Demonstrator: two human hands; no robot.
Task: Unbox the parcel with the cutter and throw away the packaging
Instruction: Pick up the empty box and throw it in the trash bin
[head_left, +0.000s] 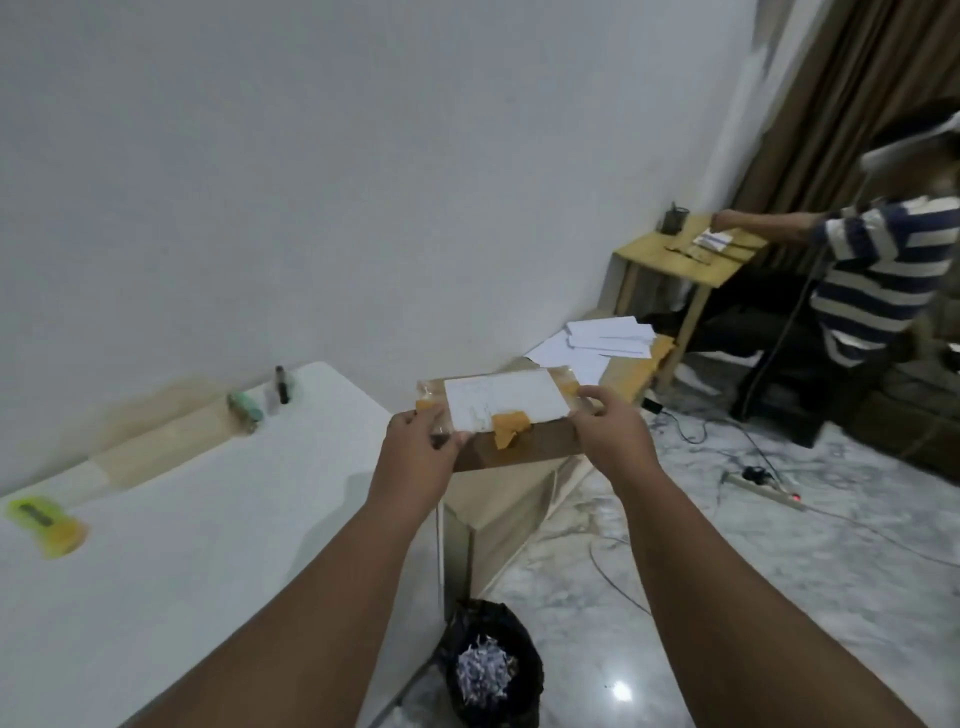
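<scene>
The flat brown cardboard parcel with a white paper label and orange tape patches (501, 410) is held in the air, beyond the right-hand edge of the white table (208, 519) and above the floor. Both arms are extended forward.

The left hand (415, 457) pinches the parcel's near-left corner, with fingers closed over the clear wrapping there. The right hand (610, 431) grips the right end, thumb on top and fingers apparently underneath; the underside contact is hidden.

Key relation: the parcel's long axis runs left to right across the body, tilted slightly, so each hand holds one short end. Neither hand is clearly nearer to it.

The yellow plastic cutter (47, 522) lies on the table far to the left, well apart from both hands. The left hand is the nearer one. The parcel appears unopened, with its tape intact.

Judgement: the parcel should be set down on the table, long axis kept crosswise, before the cutter is collected.

The black bin lined with a bag and holding shredded paper (488, 665) stands on the floor almost directly below the forearms, beside the table leg, which suits disposal of the packaging later.
</scene>
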